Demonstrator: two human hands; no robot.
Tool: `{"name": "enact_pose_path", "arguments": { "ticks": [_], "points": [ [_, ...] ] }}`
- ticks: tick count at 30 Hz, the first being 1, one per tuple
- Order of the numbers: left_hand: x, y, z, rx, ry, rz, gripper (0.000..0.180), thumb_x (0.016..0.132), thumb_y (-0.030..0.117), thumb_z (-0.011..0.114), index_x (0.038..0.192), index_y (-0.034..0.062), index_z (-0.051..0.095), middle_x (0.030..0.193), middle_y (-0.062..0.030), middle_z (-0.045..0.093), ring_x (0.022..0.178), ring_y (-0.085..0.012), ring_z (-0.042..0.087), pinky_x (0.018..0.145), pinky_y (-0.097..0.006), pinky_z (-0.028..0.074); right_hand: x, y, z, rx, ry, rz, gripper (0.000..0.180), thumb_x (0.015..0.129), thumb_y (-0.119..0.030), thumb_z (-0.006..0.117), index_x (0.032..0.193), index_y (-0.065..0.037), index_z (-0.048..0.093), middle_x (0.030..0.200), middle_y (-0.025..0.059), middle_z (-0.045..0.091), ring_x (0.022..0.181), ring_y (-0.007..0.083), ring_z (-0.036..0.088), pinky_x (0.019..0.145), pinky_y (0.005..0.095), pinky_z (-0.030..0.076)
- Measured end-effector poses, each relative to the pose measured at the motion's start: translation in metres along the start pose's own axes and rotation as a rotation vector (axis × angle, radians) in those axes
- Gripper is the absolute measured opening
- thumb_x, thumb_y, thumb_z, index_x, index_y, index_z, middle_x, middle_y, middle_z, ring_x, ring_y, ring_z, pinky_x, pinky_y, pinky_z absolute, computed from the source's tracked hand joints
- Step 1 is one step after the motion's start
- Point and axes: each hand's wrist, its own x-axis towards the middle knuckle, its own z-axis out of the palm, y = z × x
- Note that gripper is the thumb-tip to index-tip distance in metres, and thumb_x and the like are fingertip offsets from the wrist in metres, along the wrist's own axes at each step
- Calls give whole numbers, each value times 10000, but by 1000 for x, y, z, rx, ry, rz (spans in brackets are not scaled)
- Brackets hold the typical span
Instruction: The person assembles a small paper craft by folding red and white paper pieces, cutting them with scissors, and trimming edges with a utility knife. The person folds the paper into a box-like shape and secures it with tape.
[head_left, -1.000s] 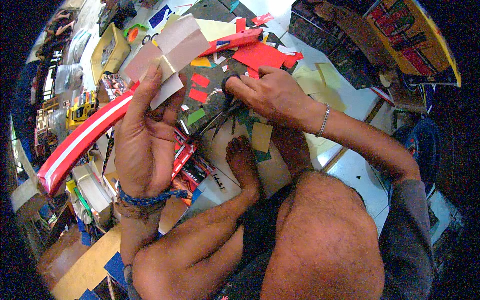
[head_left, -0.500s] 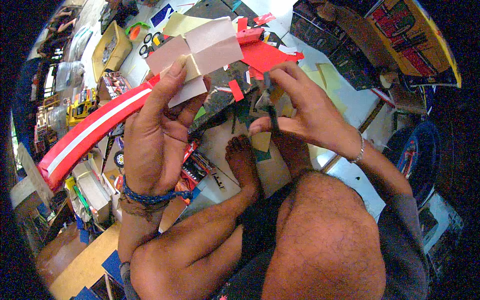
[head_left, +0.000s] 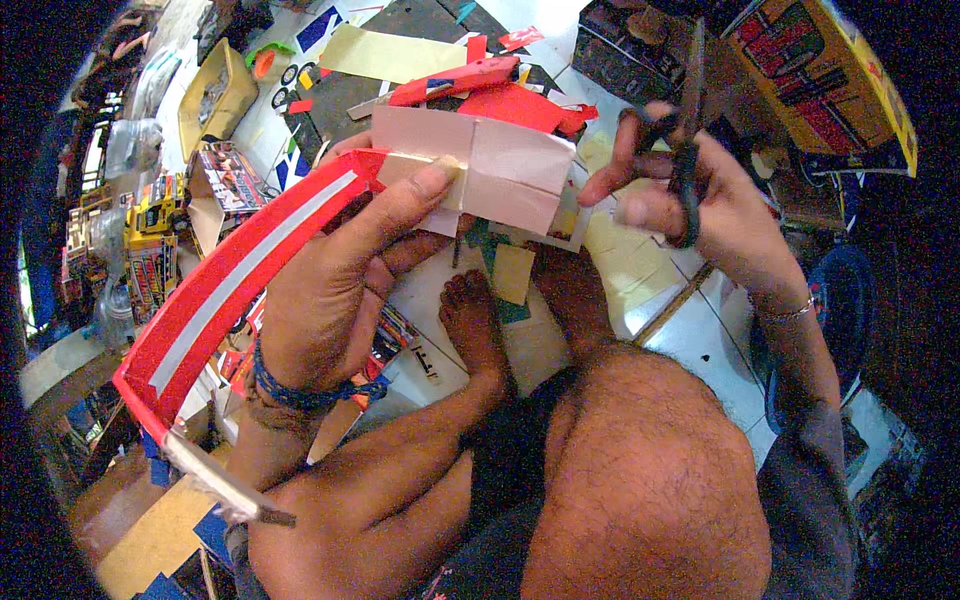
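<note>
Sitting: the person sat on the floor with a bare knee (head_left: pixel 640 480) filling the lower middle of the view and a bare foot (head_left: pixel 470 325) tucked just beyond it, toes toward the paper scraps.
Left hand: the left hand (head_left: pixel 340 290) was closed on a folded pink paper piece (head_left: pixel 480 170), thumb pressed flat across its lower left part and fingers curled behind; a blue braided band (head_left: pixel 300 390) circled that wrist.
Held paper: the pink piece stood raised in front of the person, above the foot, its creases dividing it into panels, and between the two hands.
Red strip: a long red strip with a white stripe (head_left: pixel 230 290) ran from the left hand's grip down toward the lower left, ending at a thin pale stick (head_left: pixel 220 485).
Right hand: the right hand (head_left: pixel 700 200) was closed through the handles of dark scissors (head_left: pixel 685 160), index finger stretched toward the pink piece's right edge; whether the blades were apart could not be told. A thin bracelet (head_left: pixel 785 312) sat on that wrist.
Floor just beyond: pale yellow paper offcuts (head_left: pixel 625 260) lay under the hands on light tiles (head_left: pixel 700 340).
Farther off: red scraps (head_left: pixel 510 100) and a yellow sheet (head_left: pixel 390 55) lay behind the pink piece, with a yellow tray (head_left: pixel 215 95) to the far left and a large yellow printed box (head_left: pixel 830 70) at the far right.
</note>
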Motion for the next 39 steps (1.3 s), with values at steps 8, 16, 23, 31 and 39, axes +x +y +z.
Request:
{"name": "enact_pose_path", "arguments": {
  "ticks": [8, 16, 23, 31, 39],
  "points": [
    [5, -2, -1, 57, -15, 25, 359, 899, 151, 767, 1208, 30, 632, 1089, -73, 714, 992, -207, 704, 877, -369, 583, 16, 5, 13, -242, 228, -207, 599, 776, -414, 869, 1191, -48, 642, 1027, 50, 643, 954, 172, 638, 839, 309, 502],
    [10, 7, -34, -186, 101, 172, 341, 956, 131, 701, 1266, 80, 570, 1244, -50, 658, 1147, -193, 643, 987, -357, 534, 39, 8, 20, -1230, 264, -215, 457, 739, -472, 831, 923, -64, 740, 851, 132, 641, 777, 342, 659, 687, 434, 520],
    [15, 0, -46, -220, -76, 108, 389, 1000, 218, 655, 1358, 109, 549, 1288, -55, 649, 1166, -180, 634, 1014, -386, 519, 113, -1, 47, -1191, 318, -411, 265, 793, -342, 772, 868, -90, 735, 824, 143, 711, 794, 345, 707, 688, 446, 562],
    [30, -37, -71, -411, -259, 46, 336, 1047, 237, 567, 1357, 108, 551, 1277, -77, 655, 1203, -230, 631, 1037, -422, 517, 170, -1, 96, -1283, 56, -472, 200, 746, -202, 733, 804, -12, 741, 790, 214, 721, 743, 361, 736, 592, 484, 578],
    [54, -72, -82, -602, -95, 40, 368, 1019, 227, 615, 1369, 127, 559, 1335, -35, 624, 1232, -210, 596, 1066, -421, 477, 202, 4, 105, -1149, -180, -283, 182, 804, -179, 680, 817, -10, 745, 814, 212, 729, 788, 381, 740, 652, 494, 589]
  ]
}}
